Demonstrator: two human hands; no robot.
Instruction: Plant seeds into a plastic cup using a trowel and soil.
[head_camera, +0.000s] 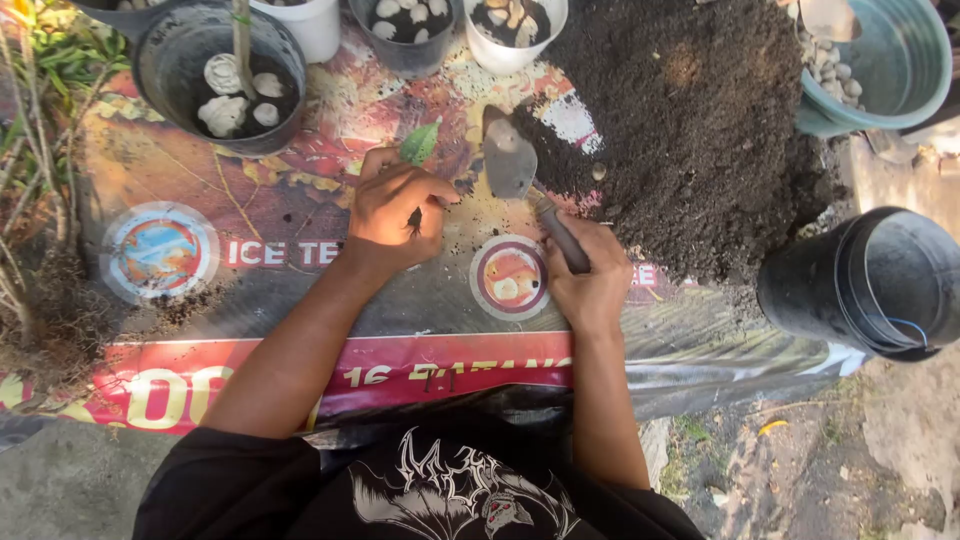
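Observation:
My right hand (590, 280) grips the handle of a small metal trowel (508, 158), whose blade lies flat on the printed plastic sheet (250, 200) beside a big heap of dark soil (690, 120). My left hand (395, 210) is closed around the stem of a small green leaf cutting (420, 143), held just left of the trowel blade. Both hands rest low over the sheet, close together.
A dark pot with a stem and white stones (225, 80) stands at the back left. More pots with stones (410, 25) line the back edge. A teal bucket of pebbles (880, 65) sits at the back right. An empty black pot (870, 285) lies on its side at right.

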